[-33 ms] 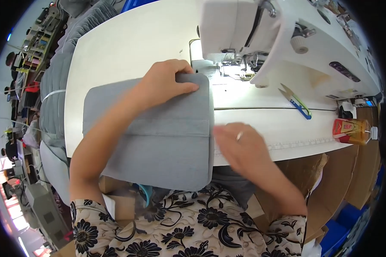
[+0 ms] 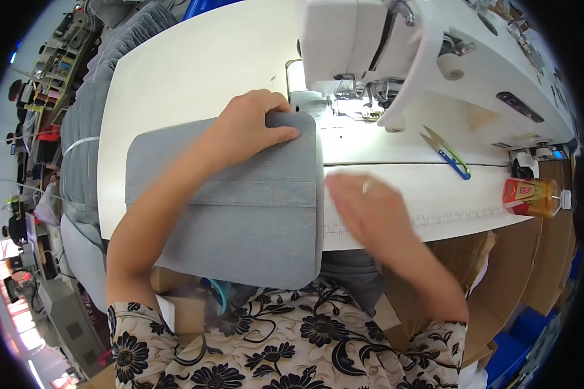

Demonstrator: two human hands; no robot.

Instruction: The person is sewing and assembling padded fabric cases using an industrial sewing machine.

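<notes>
A grey, rounded-corner fabric panel (image 2: 240, 240) lies partly on the white sewing table and hangs past its near edge. Stitched seams cross its middle. My left hand (image 2: 256, 126) grips its far right corner, thumb on top and fingers over the far edge. Just right of the panel's side edge, my right hand (image 2: 370, 211) hovers above the table, apart from the cloth; motion smears its fingers, so what they hold cannot be made out. Beyond the corner stands a white sewing machine (image 2: 363, 45), its lit needle area near my left fingertips.
Thread snips (image 2: 449, 155) with blue and green handles lie at right, beyond a measuring scale (image 2: 435, 219) along the table edge. A drink bottle (image 2: 532, 198) rests on its side farther right. Stacked grey fabric pieces (image 2: 81, 129) line the left. Cardboard (image 2: 519, 272) sits below right.
My right hand has shifted slightly away from the panel's right edge and a little farther up the table. My left hand and the panel stay put.
</notes>
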